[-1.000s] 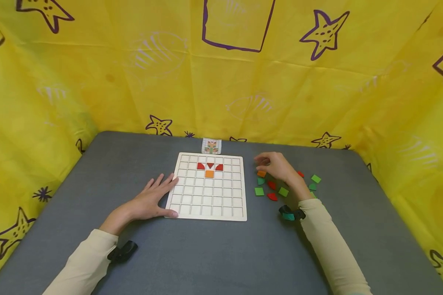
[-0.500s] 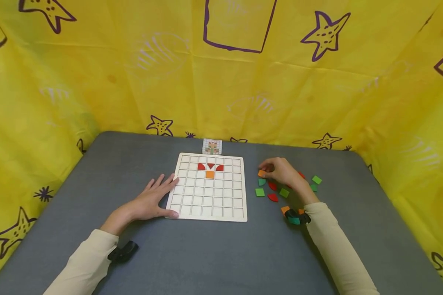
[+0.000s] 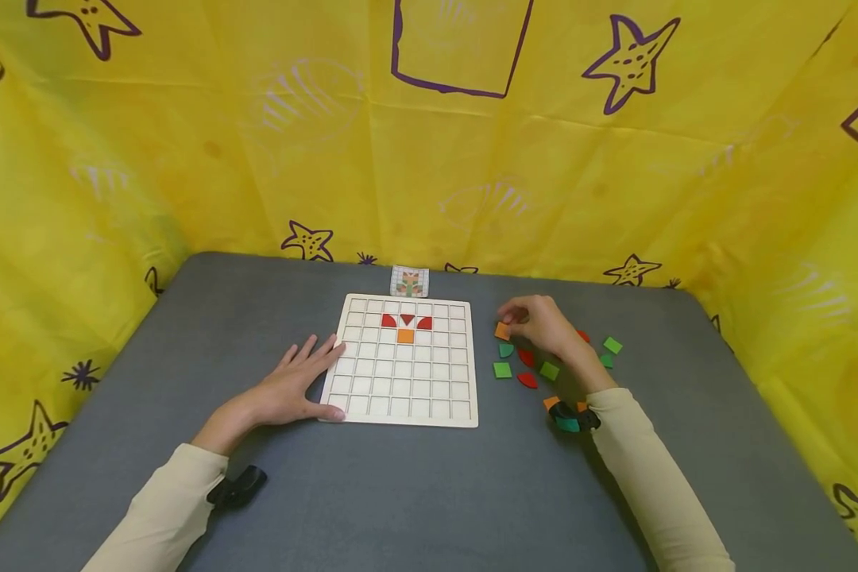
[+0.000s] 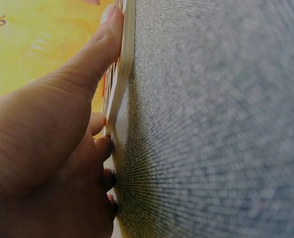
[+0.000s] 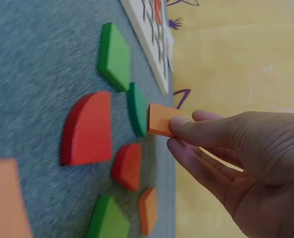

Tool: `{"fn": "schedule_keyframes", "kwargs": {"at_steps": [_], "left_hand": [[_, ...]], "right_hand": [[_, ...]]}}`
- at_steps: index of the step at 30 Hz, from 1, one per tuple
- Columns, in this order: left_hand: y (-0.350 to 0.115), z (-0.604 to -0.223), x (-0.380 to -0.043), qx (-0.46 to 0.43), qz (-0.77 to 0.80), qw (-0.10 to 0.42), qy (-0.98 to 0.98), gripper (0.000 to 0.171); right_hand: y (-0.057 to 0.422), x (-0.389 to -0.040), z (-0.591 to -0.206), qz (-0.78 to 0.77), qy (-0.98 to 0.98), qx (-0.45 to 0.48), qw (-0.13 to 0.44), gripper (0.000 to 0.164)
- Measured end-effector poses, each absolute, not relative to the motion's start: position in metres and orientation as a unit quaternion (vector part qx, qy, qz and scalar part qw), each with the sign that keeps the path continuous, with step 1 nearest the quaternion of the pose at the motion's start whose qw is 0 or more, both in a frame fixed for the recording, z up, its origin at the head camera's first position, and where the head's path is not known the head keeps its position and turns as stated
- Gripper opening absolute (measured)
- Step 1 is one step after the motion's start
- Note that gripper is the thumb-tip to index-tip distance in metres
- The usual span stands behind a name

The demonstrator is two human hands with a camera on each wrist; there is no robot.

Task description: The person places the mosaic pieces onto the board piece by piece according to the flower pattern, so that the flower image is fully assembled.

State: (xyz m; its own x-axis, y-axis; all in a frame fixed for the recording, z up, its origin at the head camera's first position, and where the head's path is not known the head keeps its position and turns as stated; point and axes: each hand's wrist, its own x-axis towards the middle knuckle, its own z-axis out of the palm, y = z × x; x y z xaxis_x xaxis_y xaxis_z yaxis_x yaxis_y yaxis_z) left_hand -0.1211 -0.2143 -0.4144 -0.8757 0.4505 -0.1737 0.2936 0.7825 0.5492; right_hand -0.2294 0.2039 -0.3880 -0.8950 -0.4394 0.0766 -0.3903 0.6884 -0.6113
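My right hand (image 3: pixel 541 327) pinches an orange square tile (image 5: pixel 161 119) between thumb and fingers, just right of the board. My left hand (image 3: pixel 286 391) lies spread along the left edge of a pale wooden grid board (image 3: pixel 429 389), thumb at its near corner and fingertips on the rim. In the left wrist view the thumb (image 4: pixel 100 47) lies straight along the board's edge. Near the board's far side sit two red quarter-round tiles with a red triangle tile (image 3: pixel 407 319) between them. Below the triangle is another orange square tile (image 3: pixel 405 337).
A small printed pattern card (image 3: pixel 410 282) lies beyond the board. Loose tiles are scattered under and around my right forearm, among them a light green square (image 3: pixel 502 370), a dark green quarter-round (image 3: pixel 506 349) and a red quarter-round (image 3: pixel 527 380). A yellow curtain (image 3: pixel 415 183) hangs behind the grey table (image 3: pixel 400 500).
My right hand reached down to the loose tiles, took hold of the orange square tile and has lifted it slightly toward the far side. My left hand has stayed on the board.
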Motion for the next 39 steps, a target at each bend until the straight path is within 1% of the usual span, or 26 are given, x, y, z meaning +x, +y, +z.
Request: {"fn": "schedule_keyframes", "kwargs": {"at_steps": [5, 13, 27, 39], "left_hand": [[-0.215, -0.416, -0.122, 0.196, 0.26, 0.153, 0.933, 0.112], [-0.216, -0.414, -0.123, 0.199, 0.258, 0.157, 0.932, 0.113], [-0.215, -0.415, -0.123, 0.196, 0.259, 0.157, 0.932, 0.113], [-0.213, -0.412, -0.124, 0.194, 0.255, 0.164, 0.933, 0.113]], "right_hand": [[0.195, -0.23, -0.384, -0.334, 0.911, -0.24, 0.026, 0.022], [0.177, -0.23, -0.389, -0.338, 0.904, -0.258, 0.038, 0.022], [0.153, -0.235, -0.383, -0.343, 0.891, -0.298, 0.025, 0.023], [0.124, -0.233, -0.388, -0.352, 0.873, -0.334, 0.05, 0.024]]}}
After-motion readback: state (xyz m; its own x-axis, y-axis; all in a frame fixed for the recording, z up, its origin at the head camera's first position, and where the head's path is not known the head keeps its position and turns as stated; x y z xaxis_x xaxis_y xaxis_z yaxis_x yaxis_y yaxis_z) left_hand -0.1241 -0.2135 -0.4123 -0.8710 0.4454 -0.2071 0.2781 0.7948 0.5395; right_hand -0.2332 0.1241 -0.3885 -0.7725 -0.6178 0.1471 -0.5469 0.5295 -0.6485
